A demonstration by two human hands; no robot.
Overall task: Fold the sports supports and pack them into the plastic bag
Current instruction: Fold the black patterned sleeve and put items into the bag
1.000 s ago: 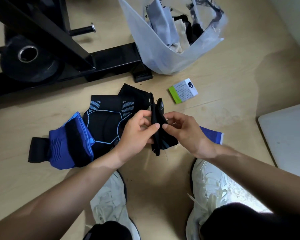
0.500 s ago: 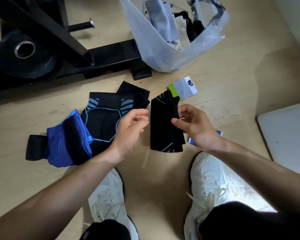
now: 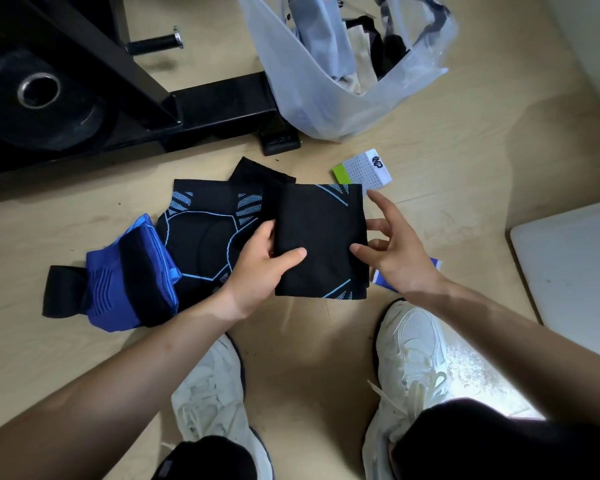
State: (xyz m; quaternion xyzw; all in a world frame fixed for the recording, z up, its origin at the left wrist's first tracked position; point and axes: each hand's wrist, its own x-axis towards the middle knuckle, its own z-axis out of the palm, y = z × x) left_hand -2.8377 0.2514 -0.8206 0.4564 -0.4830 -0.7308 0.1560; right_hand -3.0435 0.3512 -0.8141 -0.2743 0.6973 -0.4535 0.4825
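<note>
Pinching the folded black, cyan-lined support (image 3: 321,233) is the left hand (image 3: 257,270); right hand (image 3: 400,252) splayed.

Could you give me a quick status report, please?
Left hand grips black support; right hand touches it, fingers spread. Support held flat, unbagged. Plastic bag open ahead; green-white card lies between.

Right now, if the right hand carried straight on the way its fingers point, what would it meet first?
The black folded knit support with light-blue lines, gripped by the left hand; the right hand is at its right edge, though depth is unclear.
</note>
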